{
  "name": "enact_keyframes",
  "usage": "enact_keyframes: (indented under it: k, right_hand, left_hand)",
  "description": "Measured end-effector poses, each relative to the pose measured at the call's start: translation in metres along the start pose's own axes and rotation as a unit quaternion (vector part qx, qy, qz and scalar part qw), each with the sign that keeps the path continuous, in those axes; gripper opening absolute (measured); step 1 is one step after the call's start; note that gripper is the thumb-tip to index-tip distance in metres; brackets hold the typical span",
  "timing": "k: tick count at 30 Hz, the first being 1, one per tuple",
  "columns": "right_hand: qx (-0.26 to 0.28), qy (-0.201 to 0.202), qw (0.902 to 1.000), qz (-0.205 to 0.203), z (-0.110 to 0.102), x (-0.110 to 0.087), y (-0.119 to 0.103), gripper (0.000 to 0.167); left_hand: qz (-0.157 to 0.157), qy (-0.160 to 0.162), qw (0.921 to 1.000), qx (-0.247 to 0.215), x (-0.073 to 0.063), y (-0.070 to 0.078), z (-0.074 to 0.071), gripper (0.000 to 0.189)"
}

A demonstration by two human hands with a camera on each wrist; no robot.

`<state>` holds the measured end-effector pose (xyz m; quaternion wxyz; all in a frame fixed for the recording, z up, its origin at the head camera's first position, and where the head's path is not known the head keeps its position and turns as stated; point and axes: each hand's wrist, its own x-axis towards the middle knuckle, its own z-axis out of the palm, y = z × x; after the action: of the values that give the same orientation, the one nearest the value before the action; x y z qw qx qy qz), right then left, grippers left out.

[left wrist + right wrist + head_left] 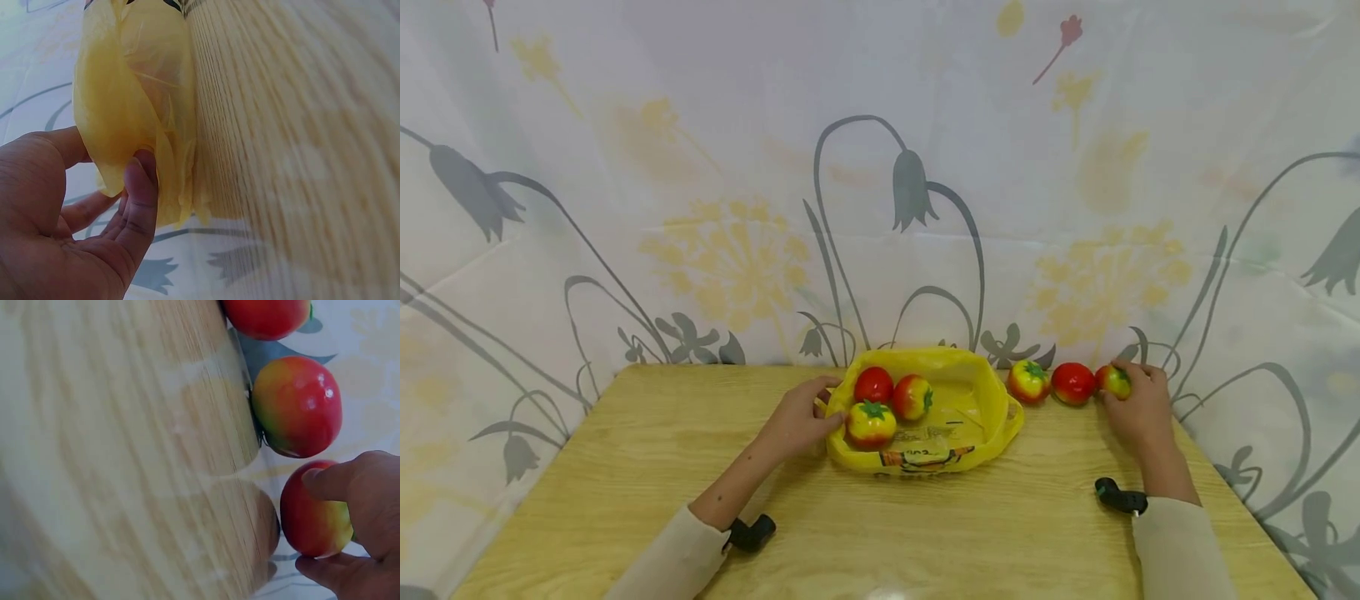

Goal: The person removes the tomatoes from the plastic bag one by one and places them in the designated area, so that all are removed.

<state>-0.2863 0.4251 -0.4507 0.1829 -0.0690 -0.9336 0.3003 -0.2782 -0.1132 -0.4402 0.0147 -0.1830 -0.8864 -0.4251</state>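
A yellow plastic bag (958, 367) stands wide open on the table in the head view, with three red-and-yellow tomatoes (872, 425) lying in its left part. My left hand (801, 417) holds the bag's left rim. In the left wrist view, thumb and fingers of that hand (94, 212) lie on either side of the thin yellow film (119, 100). Right of the bag, three tomatoes form a row along the table's back edge. My right hand (1141, 404) grips the rightmost tomato (1114, 382), its thumb and fingers around it in the right wrist view (315, 515).
The row's middle tomato (1073, 384) is mostly red, and the left one (1028, 382) sits close beside the bag. A flower-printed cloth (880, 183) hangs directly behind the wooden table (925, 533). Black devices (1120, 497) are worn at both wrists.
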Motion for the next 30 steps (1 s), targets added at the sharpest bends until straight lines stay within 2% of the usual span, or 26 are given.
enact_keyframes:
  k: [6,16,24,30]
  right_hand:
    - [0.002,0.005,1.0000,0.002,0.0013,0.0004,-0.0022,0.053]
    - [0.002,-0.007,0.9999,0.010,-0.0019,-0.0006,-0.0009,0.058]
    - [-0.021,0.009,0.9997,0.000,-0.0033,0.0012,0.0027,0.055]
    - [-0.034,0.001,0.9994,0.002,-0.0020,0.0009,0.0024,0.058]
  left_hand:
    - [-0.005,0.001,1.0000,0.004,-0.0010,0.0035,-0.0025,0.050]
    - [0.008,0.000,1.0000,0.004,0.0002,0.0006,0.0011,0.049]
    - [0.003,-0.001,1.0000,0.001,0.0019,0.0028,0.0030,0.051]
    - [-0.004,0.001,0.9999,0.012,0.0005,0.0020,0.0025,0.050]
